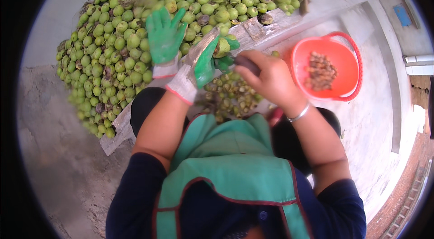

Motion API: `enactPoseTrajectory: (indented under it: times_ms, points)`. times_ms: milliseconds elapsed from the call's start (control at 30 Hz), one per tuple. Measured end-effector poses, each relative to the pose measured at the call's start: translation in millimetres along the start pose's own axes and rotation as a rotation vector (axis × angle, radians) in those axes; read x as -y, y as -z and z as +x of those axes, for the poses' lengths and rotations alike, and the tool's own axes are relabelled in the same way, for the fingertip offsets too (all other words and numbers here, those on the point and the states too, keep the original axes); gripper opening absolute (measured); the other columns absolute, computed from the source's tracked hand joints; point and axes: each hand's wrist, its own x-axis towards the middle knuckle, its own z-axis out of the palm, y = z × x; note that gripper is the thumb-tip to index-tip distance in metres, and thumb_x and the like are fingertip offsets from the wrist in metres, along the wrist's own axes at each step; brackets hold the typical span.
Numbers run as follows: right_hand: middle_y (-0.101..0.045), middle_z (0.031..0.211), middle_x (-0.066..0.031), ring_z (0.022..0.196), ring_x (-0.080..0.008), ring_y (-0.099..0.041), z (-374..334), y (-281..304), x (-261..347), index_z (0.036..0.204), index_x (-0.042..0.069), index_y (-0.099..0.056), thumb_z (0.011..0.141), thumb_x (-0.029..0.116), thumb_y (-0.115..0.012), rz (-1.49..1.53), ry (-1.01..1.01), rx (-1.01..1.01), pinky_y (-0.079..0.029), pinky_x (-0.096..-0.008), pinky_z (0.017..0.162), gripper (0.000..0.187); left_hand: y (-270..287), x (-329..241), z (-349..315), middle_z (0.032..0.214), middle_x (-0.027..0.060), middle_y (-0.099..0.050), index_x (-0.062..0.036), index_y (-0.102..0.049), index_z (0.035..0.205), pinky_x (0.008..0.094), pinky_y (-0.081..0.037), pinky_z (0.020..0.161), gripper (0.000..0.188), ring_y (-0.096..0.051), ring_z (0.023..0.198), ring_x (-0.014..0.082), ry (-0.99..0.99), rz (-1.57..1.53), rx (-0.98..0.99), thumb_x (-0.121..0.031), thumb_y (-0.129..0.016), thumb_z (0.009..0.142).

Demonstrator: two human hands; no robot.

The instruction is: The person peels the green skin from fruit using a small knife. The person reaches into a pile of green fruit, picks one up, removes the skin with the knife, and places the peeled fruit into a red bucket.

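My left hand [202,67] wears a white glove with a green coated palm. It is closed around a round green-husked fruit [221,48], which shows between the thumb and fingers. My bare right hand [276,78], with a silver bangle at the wrist, grips a dark handle [247,64] just beside the fruit. Whatever the handle carries is hidden at the left glove. A second green-and-white glove [164,35] lies with its fingers spread on the fruit pile, beside my left hand. Cut green husk pieces [233,96] lie below my hands, between my knees.
A big heap of green fruits [122,40] spreads ahead and to the left, edged by wooden boards [289,18]. At the right stands a red bucket [296,63] with brown nuts [322,72] inside. A low ledge [384,53] runs beyond it.
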Motion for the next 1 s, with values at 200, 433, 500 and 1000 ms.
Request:
enactPoseTrajectory:
  times_ms: [200, 433, 500, 1000]
  points:
    - [-0.066, 0.074, -0.0136, 0.066, -0.033, -0.065, -7.8, -11.6, -4.2, 0.095, 0.007, -0.064, 0.082, 0.026, -0.068, 0.033, -0.049, 0.005, -0.052, -0.0417, 0.06, 0.023, 2.9, 5.9, -10.3, 0.092, 0.008, -0.066, -0.003, -0.059, 0.115, 0.0304, -0.053, 0.053, 0.041, -0.064, 0.065, 0.017, -0.065, 0.334, -0.17, -0.037, -0.056, 0.093]
    - [-0.066, 0.074, -0.0134, 0.066, -0.0336, -0.064, -12.7, -29.0, -9.0, 0.091, 0.007, -0.064, 0.083, 0.026, -0.065, -0.009, -0.065, 0.01, -0.052, -0.0428, 0.059, 0.021, 7.4, 9.0, -12.6, 0.08, 0.0088, -0.067, -0.0029, -0.06, 0.11, 0.0298, -0.049, 0.044, 0.041, -0.061, 0.053, 0.0175, -0.056, 0.572, -0.233, -0.04, -0.057, 0.092]
    - [-0.066, 0.075, -0.0136, 0.067, -0.0334, -0.064, -11.3, -27.8, -10.9, 0.091, 0.007, -0.063, 0.084, 0.027, -0.064, -0.054, -0.041, 0.029, -0.051, -0.0426, 0.059, 0.021, 12.2, 10.2, -10.2, 0.079, 0.0087, -0.067, -0.0034, -0.061, 0.11, 0.0299, -0.049, 0.044, 0.041, -0.061, 0.053, 0.017, -0.091, 0.568, -0.148, -0.039, -0.058, 0.091]
    - [-0.056, 0.066, -0.0055, 0.062, -0.013, -0.053, -6.5, -0.9, -17.5, 0.099, 0.0, -0.061, 0.095, 0.032, -0.054, 0.577, -0.524, 0.073, -0.045, -0.0307, 0.062, 0.033, 16.1, 5.4, 3.7, 0.121, 0.0138, -0.058, 0.0015, -0.05, 0.127, 0.0408, -0.051, 0.089, 0.046, -0.061, 0.103, 0.0248, 0.017, -0.037, 0.126, -0.034, -0.038, 0.101]
